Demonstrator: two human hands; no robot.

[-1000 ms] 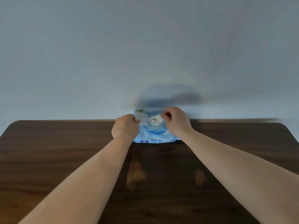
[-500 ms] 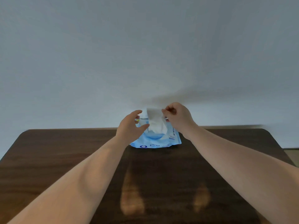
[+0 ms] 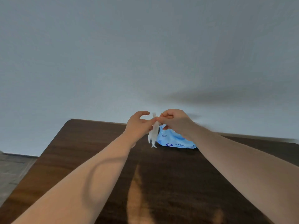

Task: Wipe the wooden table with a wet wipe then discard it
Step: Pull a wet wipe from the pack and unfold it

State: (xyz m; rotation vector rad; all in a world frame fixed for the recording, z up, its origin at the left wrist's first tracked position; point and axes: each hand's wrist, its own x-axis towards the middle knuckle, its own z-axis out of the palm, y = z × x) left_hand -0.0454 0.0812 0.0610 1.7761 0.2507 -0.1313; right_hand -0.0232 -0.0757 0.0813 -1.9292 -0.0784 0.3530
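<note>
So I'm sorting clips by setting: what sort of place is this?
Probably a plain room at home: a dark wooden table against a bare pale wall, wood-look floor, and a blue wet-wipe pack.

Right hand [image 3: 176,121] pinches a hanging wet wipe [image 3: 153,135] above the wooden table [image 3: 90,143], left hand [image 3: 137,125] touching it.

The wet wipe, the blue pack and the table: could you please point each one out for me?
wet wipe [image 3: 153,135], head view, on the hanging white strip below the fingers.
blue pack [image 3: 175,140], head view, on its front face above the label.
table [image 3: 90,139], head view, on bare dark wood at left.
</note>
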